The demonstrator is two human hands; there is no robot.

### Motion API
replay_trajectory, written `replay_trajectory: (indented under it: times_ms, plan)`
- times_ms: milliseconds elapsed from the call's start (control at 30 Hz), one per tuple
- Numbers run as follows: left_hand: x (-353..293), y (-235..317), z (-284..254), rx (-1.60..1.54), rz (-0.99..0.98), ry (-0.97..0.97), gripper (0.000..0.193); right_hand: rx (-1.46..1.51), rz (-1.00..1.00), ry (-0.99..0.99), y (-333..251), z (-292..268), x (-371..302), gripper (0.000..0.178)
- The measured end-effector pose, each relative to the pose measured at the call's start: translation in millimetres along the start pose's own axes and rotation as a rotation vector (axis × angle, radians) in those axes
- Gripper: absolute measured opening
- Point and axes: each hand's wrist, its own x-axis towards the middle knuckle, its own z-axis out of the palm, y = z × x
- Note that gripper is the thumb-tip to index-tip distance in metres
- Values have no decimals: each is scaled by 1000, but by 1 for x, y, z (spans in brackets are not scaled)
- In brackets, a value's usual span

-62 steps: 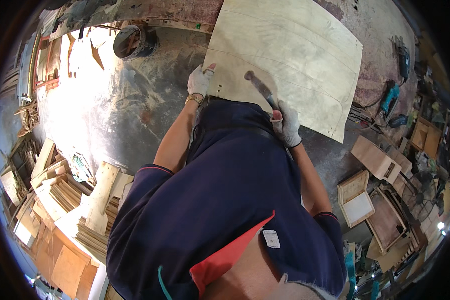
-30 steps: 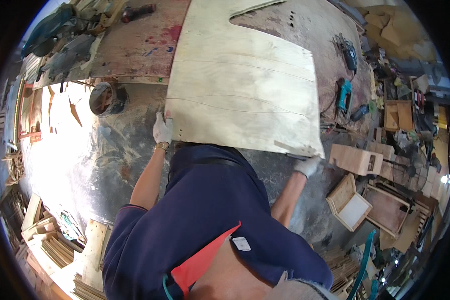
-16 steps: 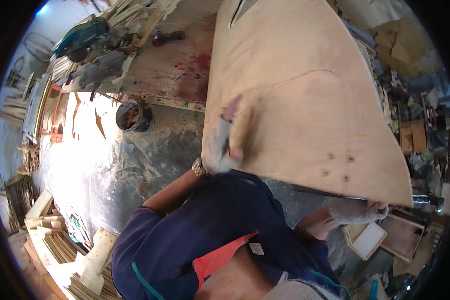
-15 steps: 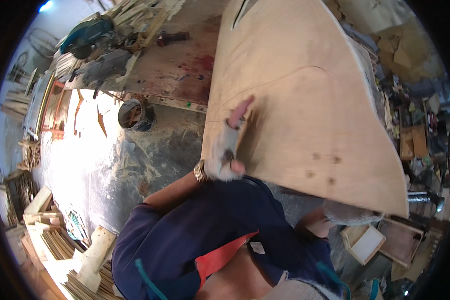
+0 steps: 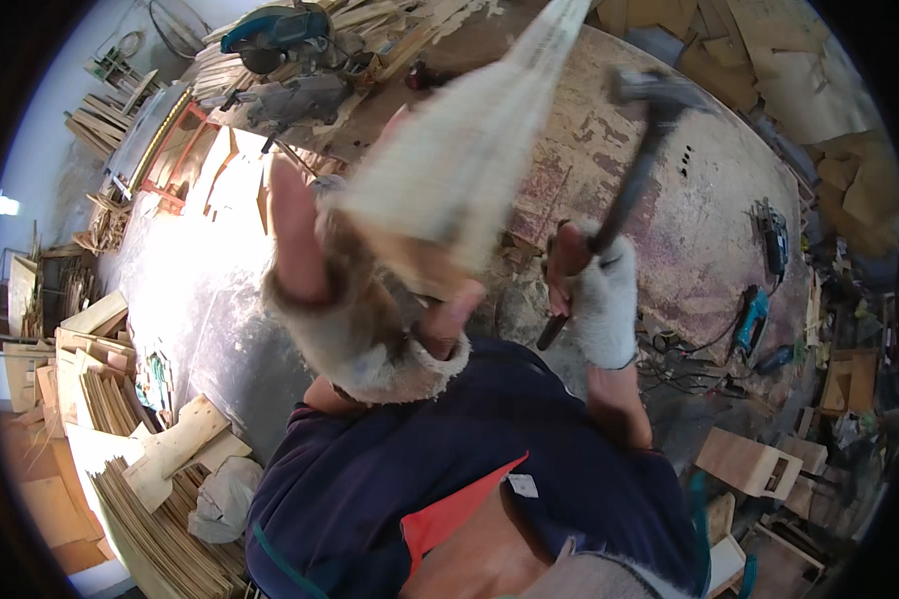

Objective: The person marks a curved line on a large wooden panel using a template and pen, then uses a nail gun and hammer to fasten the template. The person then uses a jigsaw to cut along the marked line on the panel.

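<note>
1. An open wooden box (image 5: 849, 381) stands at the right, beyond the table edge, with a divider across it; what it holds is too small to tell.
2. A box-like wooden piece (image 5: 747, 464) lies nearer on the same side, a rectangular opening in its end; the inside is dark.
3. At the lower left, a crumpled whitish sack (image 5: 226, 499) rests against a stack of thin wooden strips (image 5: 155, 524); its contents are hidden.
4. The pale plywood panel (image 5: 459, 160) is in front of the person, raised and steeply tilted, blurred. Its long axis, as seen, slants from the left hand up and rightward, narrowing toward the upper edge of view.
5. The left hand (image 5: 365, 314), in a worn whitish glove with bare fingertips, is at the panel's lower end, fingers and thumb wide apart. Whether they press on the panel cannot be told.
6. The right hand (image 5: 601, 295), gloved likewise, has its fingers wrapped around the handle of a hammer (image 5: 629, 185). The hammer's long axis runs from the butt at lower left to the head at upper right, pointing away from the person.
7. Behind the hammer spreads the worn, stained tabletop (image 5: 714, 230), with a teal corded power tool (image 5: 752, 319) near its right edge.
</note>
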Motion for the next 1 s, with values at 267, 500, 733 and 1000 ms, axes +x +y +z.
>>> replay_trajectory:
  times_ms: [267, 500, 733, 1000]
  plan:
    - [22, -48, -32, 587, 231, 388, 66, -128, -40, 212, 96, 0, 15, 36]
    - [32, -42, -25, 472, 151, 484, 51, -229, -385, 263, 86, 21, 62, 34]
    - [35, -46, -25, 517, 205, 542, 48, -172, -230, 266, 151, 24, 99, 43]
    - [39, -49, -36, 568, 177, 548, 51, -414, -420, 353, 165, 41, 104, 50]
